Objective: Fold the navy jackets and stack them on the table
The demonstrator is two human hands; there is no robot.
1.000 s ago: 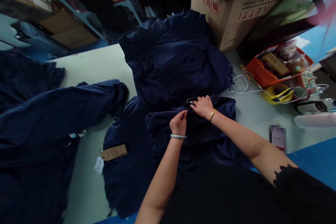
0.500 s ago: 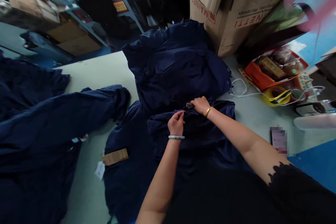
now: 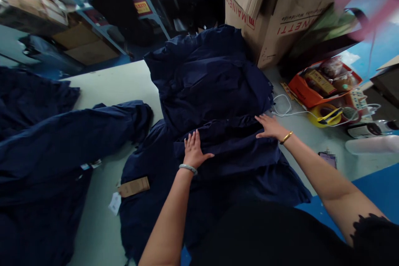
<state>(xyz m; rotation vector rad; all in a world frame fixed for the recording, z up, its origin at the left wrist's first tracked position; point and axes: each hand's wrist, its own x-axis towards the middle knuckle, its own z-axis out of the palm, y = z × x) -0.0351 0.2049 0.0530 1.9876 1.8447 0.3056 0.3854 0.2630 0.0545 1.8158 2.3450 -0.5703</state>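
Resting left hand, right hand splayed, gripping nothing, on creased navy cloth; see plastic bags inside orange box.

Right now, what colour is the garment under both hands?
The garment is dark navy blue, as the head view shows.

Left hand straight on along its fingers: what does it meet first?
Probably the pile of navy cloth just ahead of the left hand, though depth is hard to judge, dark against dark.

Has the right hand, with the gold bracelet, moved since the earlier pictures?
Yes. The right hand has moved rightward across the navy garment, nearer to the orange box.
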